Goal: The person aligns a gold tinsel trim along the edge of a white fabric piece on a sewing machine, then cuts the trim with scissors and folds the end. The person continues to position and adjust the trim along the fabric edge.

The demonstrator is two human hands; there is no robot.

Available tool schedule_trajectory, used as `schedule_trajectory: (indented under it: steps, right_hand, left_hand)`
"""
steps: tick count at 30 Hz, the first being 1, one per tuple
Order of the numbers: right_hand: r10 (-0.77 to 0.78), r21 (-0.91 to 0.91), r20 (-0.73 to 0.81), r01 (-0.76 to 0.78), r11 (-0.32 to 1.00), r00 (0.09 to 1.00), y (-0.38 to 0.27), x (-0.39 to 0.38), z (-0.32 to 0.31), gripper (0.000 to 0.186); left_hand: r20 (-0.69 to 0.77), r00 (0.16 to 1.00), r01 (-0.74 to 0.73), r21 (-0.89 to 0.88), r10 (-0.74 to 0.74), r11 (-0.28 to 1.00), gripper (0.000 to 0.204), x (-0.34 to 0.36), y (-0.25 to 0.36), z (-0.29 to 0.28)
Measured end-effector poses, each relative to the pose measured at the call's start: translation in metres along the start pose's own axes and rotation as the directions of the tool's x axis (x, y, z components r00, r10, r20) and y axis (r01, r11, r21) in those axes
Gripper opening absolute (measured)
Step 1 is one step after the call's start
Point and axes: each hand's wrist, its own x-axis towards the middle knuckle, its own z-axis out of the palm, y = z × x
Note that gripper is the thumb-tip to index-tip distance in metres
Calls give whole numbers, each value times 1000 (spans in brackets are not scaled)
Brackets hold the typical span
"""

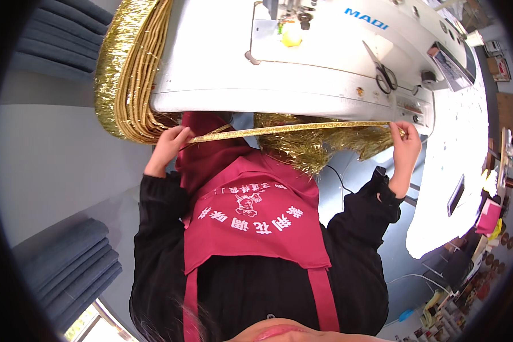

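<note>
A narrow gold band [290, 130] is stretched nearly straight across my lap, just in front of the sewing machine table. My left hand [171, 145] pinches its left end, close beside a thick stack of gold tinsel fringe [134, 74] draped over the table's left edge. At the far end of the band, my right hand [406, 143] is closed on it with thumb and fingers. Gold tinsel [308, 145] hangs in a loose bunch beneath the band, between my hands. A dark red apron [256, 211] covers my lap.
On the white machine table [222, 85], black scissors [383, 74] lie to the right of the needle area. A small yellow object [291, 36] is near the needle. A phone-like dark device [451, 65] rests farther right. Another white table [444, 188] stands at the right.
</note>
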Motion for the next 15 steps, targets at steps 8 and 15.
schedule_trajectory:
  steps: [8, 15]
  right_hand:
    - [0, -51, 89, 4, 999, 996, -4, 4, 5, 14]
    - [-19, -66, 84, 25, 997, 996, 2, 7, 22, 14]
  left_hand:
    - [80, 989, -120, -26, 122, 992, 22, -29, 51, -53]
    - [14, 996, -84, -23, 84, 996, 17, -16, 62, -60]
